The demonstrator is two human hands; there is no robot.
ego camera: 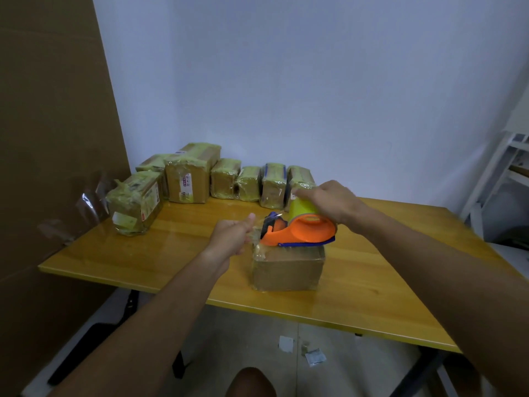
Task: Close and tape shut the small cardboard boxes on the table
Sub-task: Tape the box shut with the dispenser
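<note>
Nearest, a cardboard box (287,269) sat near the counter (386,282) front edge, closed, partly taped. The right hand (329,200) gripped an orange tape dispenser (300,232) on it; the left hand (232,234) pinched the tape end. Bare counter lay on both sides. Far behind, wrapped boxes (200,179) lined the wall, seemingly done.

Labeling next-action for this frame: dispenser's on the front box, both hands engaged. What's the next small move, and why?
Probably draw the tape dispenser rightward along the top of the front box. The right hand holds its roll end, its blade end sits at the box's left edge, and the left hand appears to pinch the tape there, though the clear tape is hard to see.
</note>
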